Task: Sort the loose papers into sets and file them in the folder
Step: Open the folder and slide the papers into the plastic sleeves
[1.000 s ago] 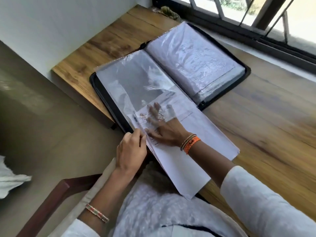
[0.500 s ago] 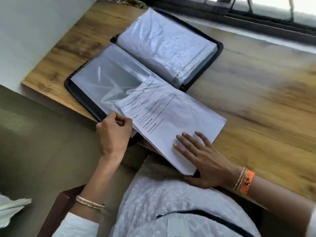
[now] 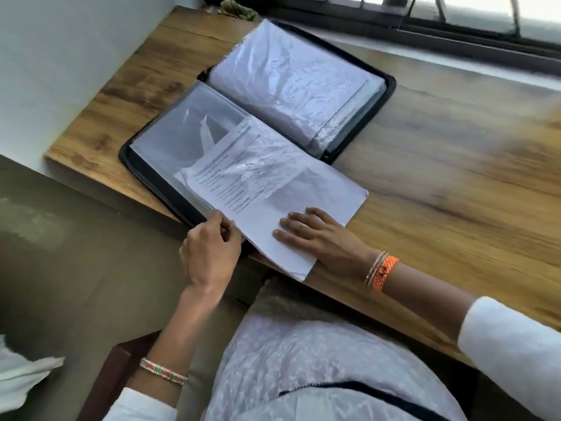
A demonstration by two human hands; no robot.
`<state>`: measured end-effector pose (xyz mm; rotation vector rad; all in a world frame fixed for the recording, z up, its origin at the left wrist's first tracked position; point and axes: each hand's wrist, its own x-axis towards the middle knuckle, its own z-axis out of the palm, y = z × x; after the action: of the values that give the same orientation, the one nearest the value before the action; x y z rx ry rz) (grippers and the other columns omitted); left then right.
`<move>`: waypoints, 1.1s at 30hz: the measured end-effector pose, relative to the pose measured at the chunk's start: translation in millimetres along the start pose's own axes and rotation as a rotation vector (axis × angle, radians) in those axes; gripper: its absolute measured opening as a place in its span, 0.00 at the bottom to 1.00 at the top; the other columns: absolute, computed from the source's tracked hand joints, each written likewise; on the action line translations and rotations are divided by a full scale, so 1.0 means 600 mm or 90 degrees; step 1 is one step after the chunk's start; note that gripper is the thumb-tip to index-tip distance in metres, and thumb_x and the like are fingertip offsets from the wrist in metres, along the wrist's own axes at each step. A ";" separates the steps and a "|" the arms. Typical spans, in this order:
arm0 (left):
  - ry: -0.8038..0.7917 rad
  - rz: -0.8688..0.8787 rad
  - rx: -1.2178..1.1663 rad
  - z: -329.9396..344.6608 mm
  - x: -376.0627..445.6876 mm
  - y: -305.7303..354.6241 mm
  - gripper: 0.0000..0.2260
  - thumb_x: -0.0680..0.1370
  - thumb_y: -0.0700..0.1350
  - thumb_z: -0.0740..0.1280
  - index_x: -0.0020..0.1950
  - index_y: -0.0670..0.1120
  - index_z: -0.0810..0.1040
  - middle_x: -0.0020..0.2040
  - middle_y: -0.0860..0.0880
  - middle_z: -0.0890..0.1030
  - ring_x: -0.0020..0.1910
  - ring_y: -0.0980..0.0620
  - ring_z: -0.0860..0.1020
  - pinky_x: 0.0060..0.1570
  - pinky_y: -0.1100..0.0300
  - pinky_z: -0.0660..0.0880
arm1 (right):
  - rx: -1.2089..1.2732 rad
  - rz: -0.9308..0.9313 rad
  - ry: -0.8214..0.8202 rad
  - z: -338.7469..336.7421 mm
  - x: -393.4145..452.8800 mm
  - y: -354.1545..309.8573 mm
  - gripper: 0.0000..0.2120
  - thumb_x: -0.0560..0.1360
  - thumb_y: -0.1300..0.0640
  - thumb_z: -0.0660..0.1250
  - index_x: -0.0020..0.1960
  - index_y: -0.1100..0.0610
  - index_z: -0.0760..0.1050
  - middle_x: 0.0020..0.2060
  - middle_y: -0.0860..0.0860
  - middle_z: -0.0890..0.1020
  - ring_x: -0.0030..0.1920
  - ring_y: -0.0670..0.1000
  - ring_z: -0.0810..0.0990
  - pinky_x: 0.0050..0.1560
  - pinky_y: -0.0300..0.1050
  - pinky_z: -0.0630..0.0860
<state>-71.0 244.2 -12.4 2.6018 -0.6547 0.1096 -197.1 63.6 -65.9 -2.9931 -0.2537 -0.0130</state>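
Folder (image 3: 358, 141): open on counter (image 3: 455, 183), far sleeves filled. Paper set (image 3: 291, 208): half inside near sleeve. Right hand (image 3: 318, 238) flat, pressing it; left hand (image 3: 209, 253) pinching sleeve's edge. Insertion unfinished.

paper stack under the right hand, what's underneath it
The paper stack lies partly on the open folder, over a clear sleeve, and partly on the wooden table. Right hand presses on top; left hand pinches its edge. What it covers is hidden.
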 end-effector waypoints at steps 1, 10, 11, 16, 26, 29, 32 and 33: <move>-0.007 0.001 0.008 0.001 -0.004 -0.002 0.06 0.76 0.44 0.67 0.41 0.43 0.77 0.36 0.44 0.81 0.35 0.40 0.78 0.35 0.53 0.72 | 0.001 -0.020 -0.007 -0.003 0.028 -0.003 0.24 0.78 0.58 0.50 0.73 0.56 0.65 0.68 0.57 0.73 0.66 0.59 0.73 0.66 0.58 0.68; 0.028 0.038 0.049 -0.002 -0.016 -0.011 0.11 0.67 0.36 0.76 0.35 0.42 0.73 0.27 0.48 0.69 0.22 0.47 0.71 0.24 0.63 0.60 | 0.085 -0.088 -0.043 -0.048 0.198 -0.008 0.31 0.74 0.60 0.55 0.77 0.51 0.59 0.74 0.56 0.64 0.74 0.57 0.62 0.71 0.59 0.60; 0.033 0.033 0.057 -0.003 -0.016 -0.015 0.11 0.66 0.37 0.76 0.35 0.42 0.73 0.27 0.49 0.69 0.22 0.48 0.71 0.23 0.64 0.60 | 0.099 -0.097 -0.059 -0.050 0.208 -0.009 0.30 0.74 0.55 0.55 0.77 0.51 0.59 0.73 0.57 0.65 0.73 0.55 0.62 0.72 0.58 0.60; 0.026 0.015 0.070 0.010 -0.024 -0.024 0.12 0.65 0.38 0.77 0.35 0.43 0.74 0.26 0.48 0.71 0.23 0.47 0.74 0.18 0.59 0.67 | 0.055 -0.106 -0.137 -0.117 0.248 -0.023 0.38 0.79 0.35 0.43 0.76 0.63 0.54 0.74 0.64 0.57 0.75 0.58 0.58 0.75 0.52 0.52; -0.011 -0.069 0.009 0.019 -0.027 -0.043 0.11 0.68 0.39 0.73 0.35 0.46 0.70 0.28 0.49 0.73 0.27 0.46 0.74 0.21 0.55 0.71 | 0.085 -0.090 -0.120 -0.009 0.268 -0.006 0.37 0.76 0.34 0.46 0.79 0.50 0.44 0.78 0.52 0.45 0.77 0.51 0.40 0.73 0.50 0.30; 0.007 -0.055 -0.078 0.018 -0.022 -0.048 0.07 0.73 0.40 0.68 0.39 0.46 0.71 0.33 0.49 0.77 0.32 0.46 0.77 0.27 0.51 0.74 | 0.173 -0.065 -0.092 -0.012 0.233 -0.032 0.34 0.79 0.38 0.44 0.79 0.55 0.50 0.77 0.54 0.52 0.77 0.51 0.46 0.76 0.52 0.38; 0.028 -0.050 -0.187 0.014 -0.018 -0.054 0.04 0.77 0.45 0.61 0.43 0.47 0.69 0.32 0.48 0.77 0.32 0.46 0.80 0.28 0.50 0.76 | 0.309 -0.004 0.051 -0.021 0.152 -0.061 0.25 0.79 0.45 0.55 0.69 0.59 0.68 0.66 0.56 0.75 0.69 0.53 0.70 0.68 0.55 0.68; 0.034 -0.046 -0.209 0.013 -0.017 -0.052 0.05 0.78 0.48 0.58 0.44 0.48 0.69 0.31 0.48 0.77 0.31 0.47 0.80 0.27 0.50 0.76 | 0.297 0.014 0.139 -0.018 0.129 -0.066 0.23 0.76 0.47 0.60 0.66 0.59 0.69 0.62 0.56 0.77 0.64 0.55 0.73 0.63 0.56 0.71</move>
<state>-65.9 269.4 -33.9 2.2951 -0.5119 0.0441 -127.4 113.9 -48.0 -2.5041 -0.1705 -0.2424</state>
